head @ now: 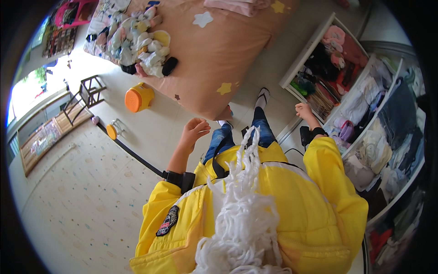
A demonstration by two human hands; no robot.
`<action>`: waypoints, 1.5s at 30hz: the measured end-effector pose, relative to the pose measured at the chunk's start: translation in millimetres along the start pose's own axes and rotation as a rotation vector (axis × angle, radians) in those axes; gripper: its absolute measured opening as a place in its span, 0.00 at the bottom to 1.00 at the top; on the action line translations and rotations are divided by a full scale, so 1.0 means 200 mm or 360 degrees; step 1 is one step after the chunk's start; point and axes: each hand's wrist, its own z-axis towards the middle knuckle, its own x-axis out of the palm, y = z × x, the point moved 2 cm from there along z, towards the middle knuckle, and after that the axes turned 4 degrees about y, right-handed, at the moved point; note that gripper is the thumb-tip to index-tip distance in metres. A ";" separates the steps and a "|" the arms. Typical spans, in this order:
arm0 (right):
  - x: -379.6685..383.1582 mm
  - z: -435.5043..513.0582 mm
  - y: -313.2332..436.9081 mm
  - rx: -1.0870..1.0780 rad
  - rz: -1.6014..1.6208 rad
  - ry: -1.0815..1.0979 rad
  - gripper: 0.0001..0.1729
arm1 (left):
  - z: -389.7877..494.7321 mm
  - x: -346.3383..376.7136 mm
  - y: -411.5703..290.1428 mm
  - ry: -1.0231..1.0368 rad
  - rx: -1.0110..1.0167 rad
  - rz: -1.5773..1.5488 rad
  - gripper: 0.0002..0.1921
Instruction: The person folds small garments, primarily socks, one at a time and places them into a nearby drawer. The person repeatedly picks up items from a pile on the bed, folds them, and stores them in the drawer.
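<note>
My left hand (pixel 195 132) hangs in the air, fingers loosely bent and apart, holding nothing that I can see; the corner of a bed with an orange-brown sheet (pixel 219 61) lies beyond it. My right hand (pixel 304 111) is half curled beside the front rim of an extended white drawer (pixel 301 66); whether it touches the rim or holds anything small is unclear. Dark clothes, pink plush items and wooden hangers (pixel 320 99) fill that drawer. On the bed a heap of socks (pixel 137 42) lies at the left, with a black rolled item (pixel 169 66) at its edge.
More drawers stand extended at the right, holding white cloth (pixel 359 102) and folded jeans (pixel 398 106). Folded pink cloth (pixel 236 5) lies on the bed. An orange and yellow plastic stool (pixel 138 97), a small round stool (pixel 111 132) and a dark chair frame (pixel 91 91) stand on the floor at left.
</note>
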 end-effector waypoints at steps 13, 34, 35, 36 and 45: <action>0.50 -0.03 0.88 -0.0150 -0.0113 0.0045 0.13 | 0.05 -0.90 0.14 -0.0041 0.0104 -0.0210 0.10; 2.05 0.53 2.68 -0.0991 -0.1568 -0.0462 0.24 | 0.15 -2.06 0.19 -0.0193 -0.0060 0.0056 0.09; 2.03 0.57 2.67 -0.0773 -0.1684 -0.0283 0.23 | 0.18 -2.04 0.18 -0.0174 -0.0031 0.0070 0.09; 1.99 0.57 2.66 -0.0831 -0.1645 -0.0291 0.18 | 0.20 -2.00 0.17 -0.0154 -0.0011 0.0086 0.09; 1.67 0.03 2.48 -0.0355 0.0957 0.1345 0.23 | 0.42 -1.39 -0.28 0.0251 0.0304 -0.0122 0.22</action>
